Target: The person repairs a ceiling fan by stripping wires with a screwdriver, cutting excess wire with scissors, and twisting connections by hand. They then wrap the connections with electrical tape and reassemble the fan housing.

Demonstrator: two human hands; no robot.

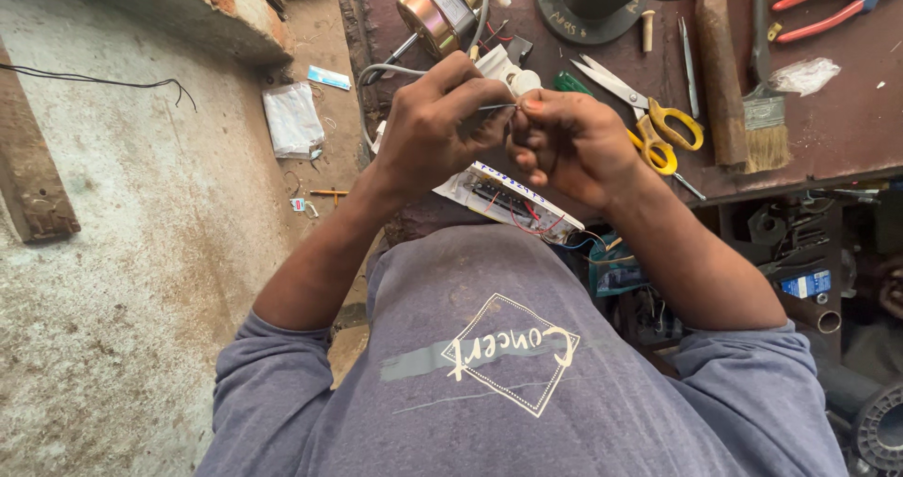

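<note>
Over the near edge of the dark red workbench (pixel 847 129), at about 12 o'clock from our chest, we have both hands raised and pressed close together. Our left hand (pixel 435 124) is curled tight, thumb and forefinger pinching a thin grey wire (pixel 497 107) that runs level toward 3 o'clock. Our right hand (pixel 576 143) is also closed, its fingertips meeting the other end of that wire, so the two hands almost touch. Just below them, toward 6 o'clock, a white plastic switch box (pixel 503 195) with red and black leads lies tilted at the bench edge. Yellow-handled scissors (pixel 658 124) rest just beside our right hand at 3 o'clock, with a wooden-handled brush (pixel 764 110) farther out the same way. A small brass-coloured motor (pixel 435 11) sits at 12 o'clock beyond our left hand, a grey cable curving from it. Red-handled pliers (pixel 828 2) lie near 2 o'clock, well apart
</note>
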